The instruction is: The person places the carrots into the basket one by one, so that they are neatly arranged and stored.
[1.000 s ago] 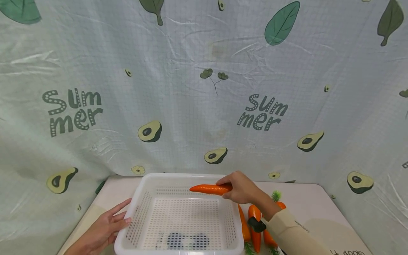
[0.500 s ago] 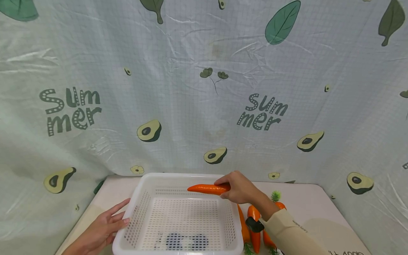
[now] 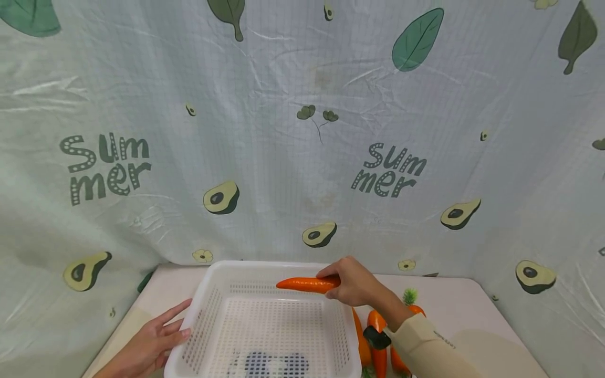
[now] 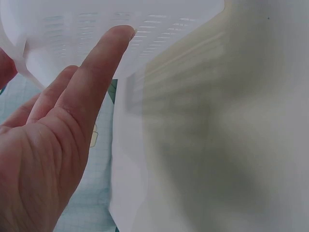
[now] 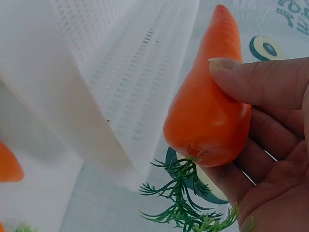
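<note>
My right hand point(image 3: 352, 282) grips the thick end of an orange carrot point(image 3: 306, 284) and holds it level above the far right part of a white perforated basket point(image 3: 208, 294). In the right wrist view the carrot point(image 5: 212, 101) lies between thumb and fingers point(image 5: 263, 79), green leaves hanging below it, the basket wall point(image 5: 96, 77) beside it. My left hand point(image 3: 151, 344) rests with straight fingers against the basket's left wall. In the left wrist view its fingers point(image 4: 91, 92) touch the basket rim point(image 4: 159, 29).
Several more carrots point(image 3: 375, 336) with green tops lie on the table right of the basket. A cloth backdrop point(image 3: 302, 131) printed with avocados and leaves hangs close behind. The pale table point(image 3: 454, 304) extends to the right.
The right hand with the carrot has shifted slightly left and lower over the basket. The left hand stays against the basket's side.
</note>
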A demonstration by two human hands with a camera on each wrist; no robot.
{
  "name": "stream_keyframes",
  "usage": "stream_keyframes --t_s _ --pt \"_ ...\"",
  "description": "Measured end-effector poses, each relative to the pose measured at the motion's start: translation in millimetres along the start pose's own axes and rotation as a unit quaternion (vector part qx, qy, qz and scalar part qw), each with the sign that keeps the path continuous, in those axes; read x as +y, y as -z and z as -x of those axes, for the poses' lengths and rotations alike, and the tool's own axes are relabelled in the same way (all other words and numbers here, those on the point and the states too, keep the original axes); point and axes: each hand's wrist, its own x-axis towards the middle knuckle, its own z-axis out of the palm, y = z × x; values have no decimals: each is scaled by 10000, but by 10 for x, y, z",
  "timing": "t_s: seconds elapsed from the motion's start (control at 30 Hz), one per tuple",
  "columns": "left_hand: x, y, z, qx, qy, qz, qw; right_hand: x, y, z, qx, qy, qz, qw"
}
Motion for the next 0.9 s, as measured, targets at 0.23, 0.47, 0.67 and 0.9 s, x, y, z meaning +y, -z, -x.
stream_keyframes --t_s 0.23,0.47,0.67,0.9 --pt "24 9 9 122 43 16 9999 -15 -24 -49 -6 42 80 10000" --pt "14 16 -2 -9 -3 68 10000 0 -25 -67 -139 -35 -44 9999" --pt "8 22 -2 -12 31 103 9999 9 -37 -90 -158 -66 -71 9998" --pt "-11 3 -7 48 192 100 9998 6 -78 -88 -135 -107 -205 9996"
